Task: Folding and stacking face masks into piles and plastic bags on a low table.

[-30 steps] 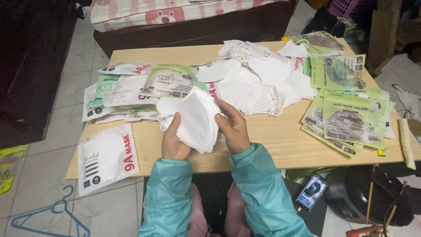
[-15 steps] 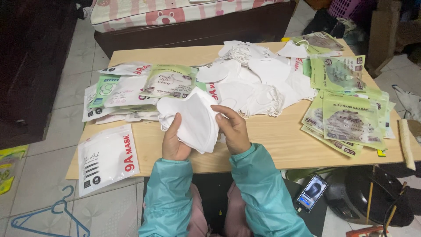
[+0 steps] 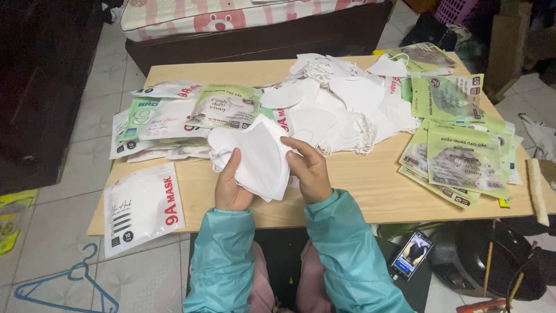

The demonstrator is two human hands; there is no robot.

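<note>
The left hand [image 3: 231, 188] and right hand [image 3: 310, 171] both grip a small stack of white face masks [image 3: 255, 156], fingers closed on its lower edges, just above the near edge of the wooden worktop [image 3: 370, 185]. The masks are folded flat, plain white, with thin ear loops at the left side. Behind lies a loose pile of masks [image 3: 341, 107]; a white pouch [image 3: 142, 206] overhangs the worktop's left corner
</note>
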